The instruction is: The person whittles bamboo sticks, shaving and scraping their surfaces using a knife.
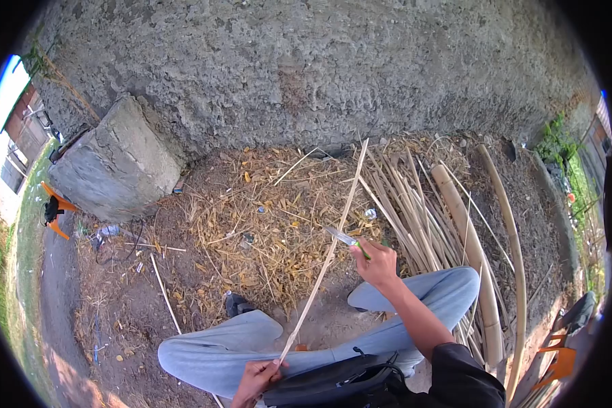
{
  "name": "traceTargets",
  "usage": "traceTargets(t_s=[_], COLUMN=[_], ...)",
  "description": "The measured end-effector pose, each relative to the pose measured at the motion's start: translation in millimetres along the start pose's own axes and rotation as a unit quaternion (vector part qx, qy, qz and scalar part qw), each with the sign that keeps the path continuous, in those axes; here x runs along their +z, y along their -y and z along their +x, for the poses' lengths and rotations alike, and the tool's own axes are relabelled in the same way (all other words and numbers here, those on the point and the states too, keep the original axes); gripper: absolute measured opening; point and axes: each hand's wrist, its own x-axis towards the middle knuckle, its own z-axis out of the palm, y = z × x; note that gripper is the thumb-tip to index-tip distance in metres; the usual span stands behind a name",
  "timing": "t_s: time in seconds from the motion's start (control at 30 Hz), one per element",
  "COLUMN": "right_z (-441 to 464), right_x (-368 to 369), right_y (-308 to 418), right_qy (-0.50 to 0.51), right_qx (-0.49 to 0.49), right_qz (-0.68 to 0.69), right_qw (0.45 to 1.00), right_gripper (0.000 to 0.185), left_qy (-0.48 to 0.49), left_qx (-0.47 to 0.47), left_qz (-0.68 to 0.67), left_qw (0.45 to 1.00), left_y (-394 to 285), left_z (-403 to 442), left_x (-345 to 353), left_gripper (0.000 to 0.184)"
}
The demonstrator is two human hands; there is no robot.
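Note:
A long, thin bamboo strip (317, 280) slants from my lap up toward the wall. Its near end is pinched in my left hand (257, 378), low over my thigh. My right hand (377, 264) is closed around a knife (342, 236) with a green handle. The blade points left and lies against or just over the strip around its middle; I cannot tell whether it cuts in. My legs in light blue trousers are bent to either side of the strip, and a black bag (340, 384) rests on my lap.
To the right lie a pile of split bamboo strips (415, 217) and thick bamboo poles (468, 238). Dry leaves and shavings (272, 231) cover the ground ahead. A rough wall (306, 75) runs across the back, with a concrete block (119, 163) at left.

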Motion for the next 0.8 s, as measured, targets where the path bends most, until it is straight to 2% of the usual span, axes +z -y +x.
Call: traceTargets(t_s=[0.07,0.13,0.2,0.27,0.47,0.57,0.73,0.8], right_z=[1,7,10,14,27,35,41,42], right_x=[2,4,4,3,1,-6,-10,-7], right_y=[-1,-6,-17,-26,-43,-52,-61,-61], right_qy=[-0.008,-0.014,-0.006,0.012,0.0,-0.007,-0.002,-0.034], right_qx=[-0.01,0.041,0.037,0.059,0.083,0.077,0.023,-0.016], right_qz=[0.001,-0.024,-0.036,-0.036,-0.051,-0.055,-0.072,-0.045], right_qw=[1.0,0.999,0.999,0.998,0.995,0.995,0.997,0.998], right_gripper=[0.024,0.025,0.026,0.029,0.025,0.027,0.026,0.024], left_qy=[0.004,-0.018,-0.039,-0.092,-0.071,-0.051,-0.031,-0.041], left_qx=[-0.045,-0.039,-0.033,-0.12,-0.113,-0.093,-0.101,-0.114], left_qz=[-0.025,-0.001,0.022,0.018,0.034,0.068,0.067,0.051], left_qw=[0.999,0.999,0.998,0.988,0.99,0.992,0.992,0.991], left_y=[7,23,13,-8,13,17,9,23], left_z=[-4,-14,-26,-46,-61,-73,-83,-81], left_x=[-7,-18,-17,-8,-26,-35,-41,-47], left_gripper=[0.032,0.03,0.03,0.035,0.041,0.042,0.042,0.039])
